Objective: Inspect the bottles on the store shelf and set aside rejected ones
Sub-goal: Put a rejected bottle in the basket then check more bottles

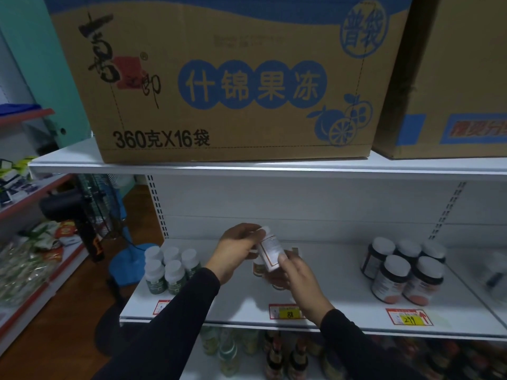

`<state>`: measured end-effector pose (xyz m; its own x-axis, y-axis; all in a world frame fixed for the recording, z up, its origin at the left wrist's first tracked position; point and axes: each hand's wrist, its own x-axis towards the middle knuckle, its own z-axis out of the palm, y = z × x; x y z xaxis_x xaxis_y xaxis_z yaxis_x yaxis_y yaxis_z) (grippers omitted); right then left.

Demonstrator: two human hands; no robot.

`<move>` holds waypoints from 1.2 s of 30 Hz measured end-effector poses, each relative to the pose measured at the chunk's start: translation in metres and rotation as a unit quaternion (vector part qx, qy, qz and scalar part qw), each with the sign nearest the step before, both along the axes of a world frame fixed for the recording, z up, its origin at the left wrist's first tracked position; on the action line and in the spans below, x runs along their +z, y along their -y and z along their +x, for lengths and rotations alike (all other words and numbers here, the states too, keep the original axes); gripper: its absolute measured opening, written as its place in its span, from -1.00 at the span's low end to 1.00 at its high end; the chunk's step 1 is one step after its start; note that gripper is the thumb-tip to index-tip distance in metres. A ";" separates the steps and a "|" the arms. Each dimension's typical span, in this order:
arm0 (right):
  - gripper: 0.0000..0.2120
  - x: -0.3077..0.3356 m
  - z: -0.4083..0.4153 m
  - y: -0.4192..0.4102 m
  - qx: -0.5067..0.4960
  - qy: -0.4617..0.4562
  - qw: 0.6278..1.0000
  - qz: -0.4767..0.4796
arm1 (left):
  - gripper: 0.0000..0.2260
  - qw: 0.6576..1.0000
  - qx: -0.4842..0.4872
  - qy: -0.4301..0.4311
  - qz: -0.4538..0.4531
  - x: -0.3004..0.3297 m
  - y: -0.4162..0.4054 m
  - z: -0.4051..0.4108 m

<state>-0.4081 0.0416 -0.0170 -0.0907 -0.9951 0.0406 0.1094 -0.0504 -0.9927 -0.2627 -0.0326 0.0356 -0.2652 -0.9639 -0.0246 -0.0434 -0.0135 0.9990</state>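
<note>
The small white-labelled bottle (270, 252) held over the white metal shelf (323, 272) has its cap hidden under the left hand (238, 249) and its base covered by the right hand (297, 278); its label print is too blurred to read. Two small brown bottles (258, 267) behind the hands show only in part. The far brown cardboard box (452, 78) is cut off at the right edge. The dark bottles (285, 357) on the lower shelf are blurred.

Retail shop. White metal shelf (247, 311) under the hands (263, 259) carries price tags (408, 316) on its front edge, grouped bottles (403, 270) right of them, stock cartons (219, 78) on the shelf above.
</note>
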 end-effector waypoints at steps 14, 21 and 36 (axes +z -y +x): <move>-0.70 0.001 -0.001 0.004 -0.015 -0.081 0.996 -0.019 | -0.78 0.999 0.034 0.013 0.011 0.002 0.002 -0.002; -0.80 0.009 0.003 0.001 -0.029 -0.069 0.997 -0.033 | -0.77 1.000 0.006 0.013 0.024 0.002 0.004 -0.001; -0.47 0.004 0.005 -0.001 0.012 -0.084 0.995 -0.055 | -0.75 0.969 0.057 -0.080 0.227 -0.006 -0.001 0.000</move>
<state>-0.4028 0.0429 -0.0133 -0.0493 -0.9856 0.1618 -0.0553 -0.1591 -0.9857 -0.2627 -0.0318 0.0292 -0.1926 -0.8867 -0.4204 0.1386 -0.4487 0.8829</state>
